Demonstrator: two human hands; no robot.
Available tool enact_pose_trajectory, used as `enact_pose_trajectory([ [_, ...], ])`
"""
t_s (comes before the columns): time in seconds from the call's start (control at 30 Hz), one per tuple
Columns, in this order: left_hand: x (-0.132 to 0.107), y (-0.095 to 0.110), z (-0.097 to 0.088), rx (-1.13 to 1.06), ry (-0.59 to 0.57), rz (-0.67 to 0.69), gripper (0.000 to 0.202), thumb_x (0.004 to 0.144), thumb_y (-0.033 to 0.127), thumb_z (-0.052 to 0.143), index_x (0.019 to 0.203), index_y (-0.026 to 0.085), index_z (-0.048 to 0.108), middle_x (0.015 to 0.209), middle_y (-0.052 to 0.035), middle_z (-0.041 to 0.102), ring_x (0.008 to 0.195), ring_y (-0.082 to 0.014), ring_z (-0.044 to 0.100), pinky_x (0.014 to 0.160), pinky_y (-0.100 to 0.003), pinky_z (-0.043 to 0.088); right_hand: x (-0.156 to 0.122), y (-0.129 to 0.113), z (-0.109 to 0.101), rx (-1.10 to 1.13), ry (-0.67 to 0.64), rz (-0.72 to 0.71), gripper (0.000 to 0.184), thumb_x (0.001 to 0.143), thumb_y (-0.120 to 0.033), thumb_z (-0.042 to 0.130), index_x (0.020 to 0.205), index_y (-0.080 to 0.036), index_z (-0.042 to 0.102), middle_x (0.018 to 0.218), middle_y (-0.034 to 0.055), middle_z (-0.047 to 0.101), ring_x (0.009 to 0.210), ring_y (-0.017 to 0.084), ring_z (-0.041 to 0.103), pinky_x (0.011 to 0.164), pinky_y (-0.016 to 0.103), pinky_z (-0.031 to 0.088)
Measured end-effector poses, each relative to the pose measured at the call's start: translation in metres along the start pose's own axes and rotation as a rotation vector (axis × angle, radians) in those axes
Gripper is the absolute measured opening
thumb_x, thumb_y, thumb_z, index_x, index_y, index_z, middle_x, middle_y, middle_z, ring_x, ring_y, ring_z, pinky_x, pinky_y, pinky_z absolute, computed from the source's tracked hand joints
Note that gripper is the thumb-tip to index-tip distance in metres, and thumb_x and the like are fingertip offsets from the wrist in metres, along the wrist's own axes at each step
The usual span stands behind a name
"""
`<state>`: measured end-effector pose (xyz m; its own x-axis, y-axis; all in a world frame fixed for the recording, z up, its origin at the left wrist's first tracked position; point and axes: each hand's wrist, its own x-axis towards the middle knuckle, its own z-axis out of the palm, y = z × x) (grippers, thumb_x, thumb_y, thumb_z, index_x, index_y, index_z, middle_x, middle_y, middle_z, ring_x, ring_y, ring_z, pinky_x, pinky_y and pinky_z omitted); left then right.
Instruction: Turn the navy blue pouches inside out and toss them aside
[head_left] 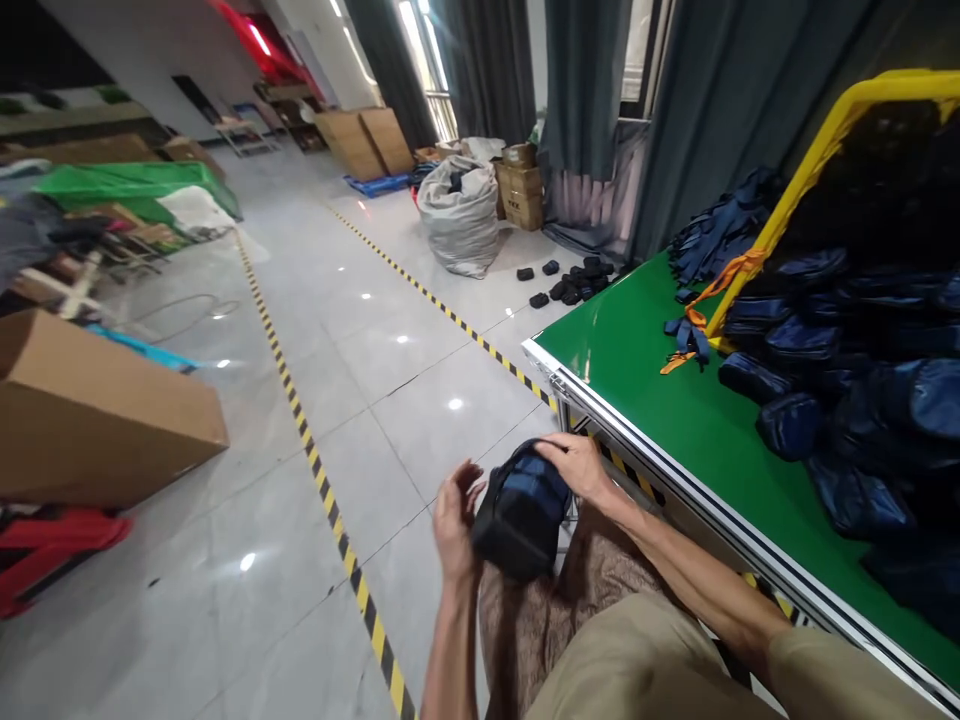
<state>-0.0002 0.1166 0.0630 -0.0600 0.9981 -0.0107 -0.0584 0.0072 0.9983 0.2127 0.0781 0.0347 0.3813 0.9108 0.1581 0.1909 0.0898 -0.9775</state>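
Note:
A small black and navy-blue fabric pouch point(523, 510) is held above my lap, tilted, with its dark base toward me. My right hand point(576, 466) is closed on the pouch's upper right edge, fingers over the rim. At the pouch's left side is my left hand point(454, 515), its fingers loosely curled and apart. Its palm side faces the pouch; whether it presses on the fabric is hard to see. Brown patterned cloth point(517, 620) lies over my lap under the pouch.
To my right, a green-topped table point(622, 335) bears a heap of navy pouches point(795, 425) and a yellow frame point(806, 150). Several small dark pouches point(577, 282) lie on the floor near a white sack point(459, 222). A cardboard box point(112, 410) stands at left.

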Motion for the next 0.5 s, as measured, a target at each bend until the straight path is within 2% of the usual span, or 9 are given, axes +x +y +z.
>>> enact_pose_trajectory([
  [0.03, -0.005, 0.017, -0.010, 0.027, -0.050, 0.034, 0.077, 0.090, 0.084, 0.075, 0.129, 0.018, 0.078, 0.131, -0.0162, 0.081, 0.122, -0.0315, 0.077, 0.103, -0.041, 0.063, -0.003, -0.012, -0.002, 0.038, -0.056, -0.062, 0.036, 0.106, -0.055, 0.071, 0.110, -0.024, 0.090, 0.107, 0.0027, 0.088, 0.097, 0.024, 0.080, 0.089, 0.030, 0.059],
  [0.1, -0.020, 0.042, -0.027, 0.272, -0.248, 0.053, 0.070, 0.089, 0.071, 0.086, 0.138, 0.022, 0.078, 0.140, -0.0150, 0.080, 0.124, -0.0326, 0.078, 0.105, -0.043, 0.064, -0.013, -0.031, -0.004, 0.036, -0.167, -0.190, 0.030, 0.106, -0.052, 0.077, 0.118, -0.029, 0.090, 0.115, 0.0013, 0.089, 0.099, 0.022, 0.082, 0.093, 0.028, 0.059],
  [0.17, -0.041, 0.046, -0.039, 0.517, -0.327, 0.045, 0.068, 0.084, 0.070, 0.091, 0.135, 0.027, 0.082, 0.139, -0.0123, 0.083, 0.124, -0.0350, 0.078, 0.107, -0.045, 0.065, -0.025, -0.039, -0.007, -0.055, -0.286, -0.319, 0.027, 0.111, -0.051, 0.075, 0.120, -0.030, 0.089, 0.116, 0.0017, 0.089, 0.100, 0.021, 0.083, 0.094, 0.027, 0.058],
  [0.23, -0.064, 0.029, -0.044, 0.606, -0.335, 0.029, 0.062, 0.087, 0.073, 0.084, 0.129, 0.028, 0.085, 0.134, -0.0114, 0.085, 0.125, -0.0370, 0.078, 0.111, -0.050, 0.065, -0.037, -0.038, -0.013, -0.189, -0.414, -0.431, 0.029, 0.116, -0.049, 0.068, 0.116, -0.027, 0.088, 0.110, 0.0039, 0.088, 0.099, 0.021, 0.081, 0.090, 0.028, 0.056],
  [0.33, -0.097, -0.015, -0.043, 0.577, -0.276, 0.009, 0.054, 0.091, 0.073, 0.077, 0.120, 0.029, 0.089, 0.133, -0.0118, 0.086, 0.131, -0.0378, 0.077, 0.115, -0.047, 0.064, -0.055, -0.025, -0.029, -0.334, -0.597, -0.489, 0.038, 0.120, -0.048, 0.061, 0.103, -0.023, 0.084, 0.097, 0.0048, 0.083, 0.090, 0.022, 0.074, 0.079, 0.030, 0.050],
  [0.43, -0.126, -0.050, -0.039, 0.458, -0.317, -0.147, 0.049, 0.086, 0.072, 0.083, 0.108, 0.030, 0.092, 0.126, -0.0110, 0.088, 0.128, -0.0377, 0.079, 0.113, -0.043, 0.065, -0.071, -0.005, -0.045, -0.231, -0.785, -0.407, 0.052, 0.120, -0.060, 0.058, 0.092, -0.021, 0.080, 0.088, 0.0026, 0.076, 0.082, 0.019, 0.068, 0.075, 0.029, 0.046],
  [0.5, -0.140, -0.061, -0.037, 0.352, -0.339, -0.283, 0.057, 0.081, 0.078, 0.087, 0.105, 0.026, 0.093, 0.115, -0.0127, 0.089, 0.118, -0.0387, 0.083, 0.107, -0.044, 0.067, -0.079, 0.008, -0.050, -0.099, -0.878, -0.279, 0.057, 0.116, -0.068, 0.061, 0.093, -0.021, 0.082, 0.086, 0.0007, 0.075, 0.080, 0.017, 0.066, 0.075, 0.027, 0.046],
])
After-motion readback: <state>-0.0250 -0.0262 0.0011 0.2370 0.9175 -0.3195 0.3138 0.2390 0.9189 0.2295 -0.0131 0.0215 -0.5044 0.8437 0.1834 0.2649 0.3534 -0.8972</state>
